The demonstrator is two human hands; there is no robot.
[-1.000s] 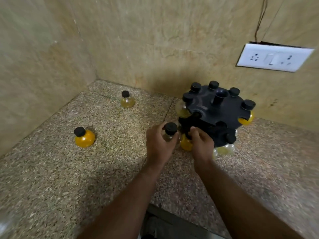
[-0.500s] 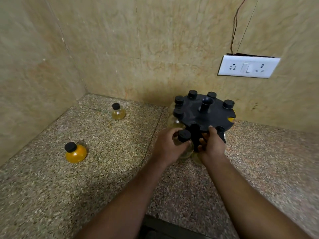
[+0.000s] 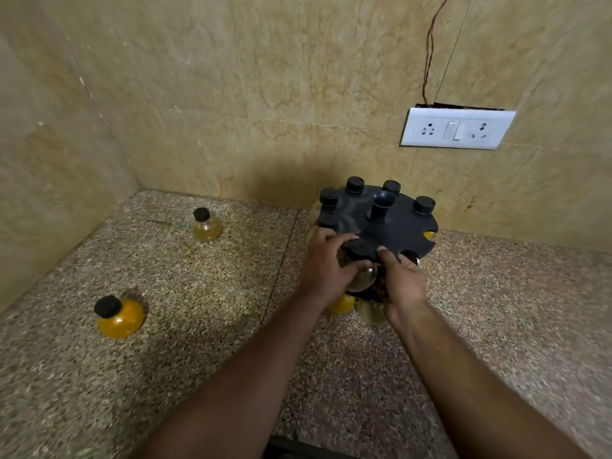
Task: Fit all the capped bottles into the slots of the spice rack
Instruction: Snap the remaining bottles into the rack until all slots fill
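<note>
Capped bottles, small round clear ones with black lids, are mostly seated already in the black round plastic spice rack (image 3: 394, 226) standing at the far right of the speckled granite bench (image 3: 165, 359), close to the wall: several caps ring its top disc, and more bottles hang on a lower tier. One clear bottle (image 3: 362, 274) is being pressed into a near slot, gripped by the closed left hand (image 3: 326, 270), while the right hand (image 3: 402, 283) is closed around the rack's near edge to steady it. Two bottles are left out: a bottle full of orange powder (image 3: 120, 315) at the near left, tilted, and a paler yellow bottle (image 3: 206, 225) farther back. At least one notch on the right of the top disc looks unfilled.
</note>
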